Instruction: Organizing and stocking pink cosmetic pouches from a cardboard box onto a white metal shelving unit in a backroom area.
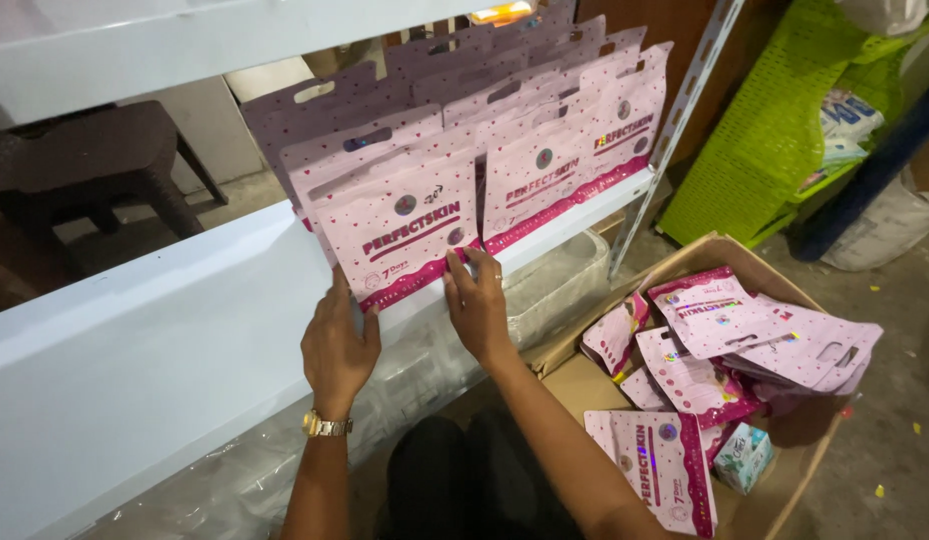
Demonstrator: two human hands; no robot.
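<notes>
Right now both hands are up at a white shelf [185,330]. They press on the bottom edge of a pink pouch [400,225] that stands upright at the front of the shelf. The left hand [338,345] has its fingers flat against the pouch's lower left corner. The right hand [477,305] touches the lower right corner with its fingertips [463,262]. The hands are a little apart, one at each corner, with the fingers stretched out and not curled around the pouch. A gold watch [327,425] sits on the left wrist.

Behind this pouch stand more pink pouches [570,130] in rows, leaning back a bit. Each has a cut-out handle hole at the top and a dark pink strip along the bottom.

Down on the right is an open cardboard box [740,258] on the floor. Loose pink pouches [755,330] lie in it in a messy pile, some flat and some tilted. A small pale green carton [745,458] lies in the box too, near its front edge.

Under the shelf there is clear plastic wrap [555,285]. A green plastic basket [775,120] stands at the upper right, and a dark stool [95,155] is at the upper left behind the shelf.
</notes>
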